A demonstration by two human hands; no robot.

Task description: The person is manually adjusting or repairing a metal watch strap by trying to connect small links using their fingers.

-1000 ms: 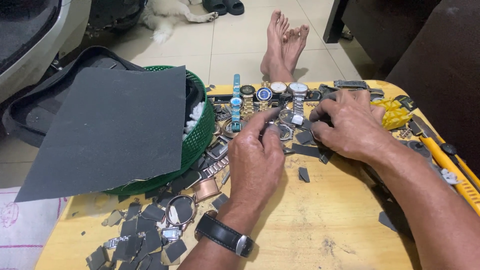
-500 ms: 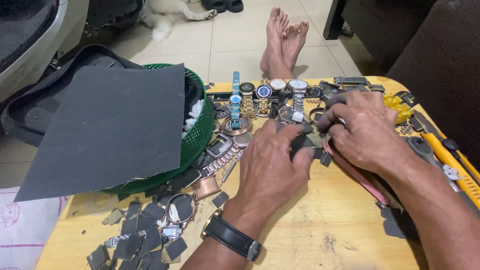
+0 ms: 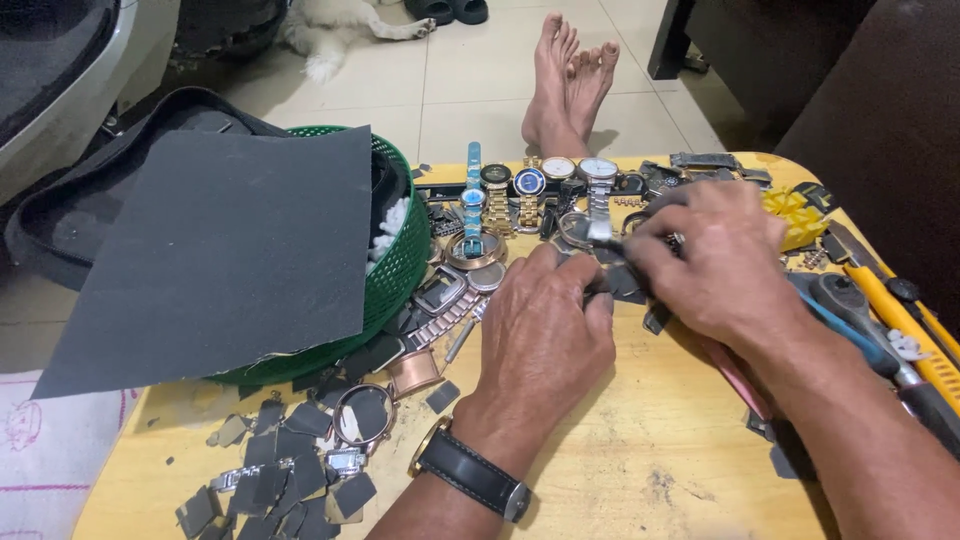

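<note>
My left hand [image 3: 545, 335] rests knuckles-up on the wooden table [image 3: 640, 470], with a black-strapped wristwatch [image 3: 470, 478] on its wrist. My right hand [image 3: 715, 265] lies just to its right. The fingertips of both hands meet over a small dark flat piece [image 3: 622, 283] and pinch it. What else sits under the fingers is hidden. Just beyond the hands a row of wristwatches [image 3: 530, 185] lies along the table's far edge. Loose watch cases [image 3: 470, 250] lie left of my left hand.
A green basket [image 3: 400, 265] at the left is covered by a large dark sandpaper sheet [image 3: 220, 250]. Several cut sandpaper scraps [image 3: 290, 470] lie at the front left. Yellow-handled tools [image 3: 900, 320] line the right edge. Someone's bare feet [image 3: 570, 80] rest on the tiled floor beyond.
My left hand has slid a little to the right, and its fingertips have closed in against my right hand's fingertips. My right hand has drawn slightly nearer to me.
</note>
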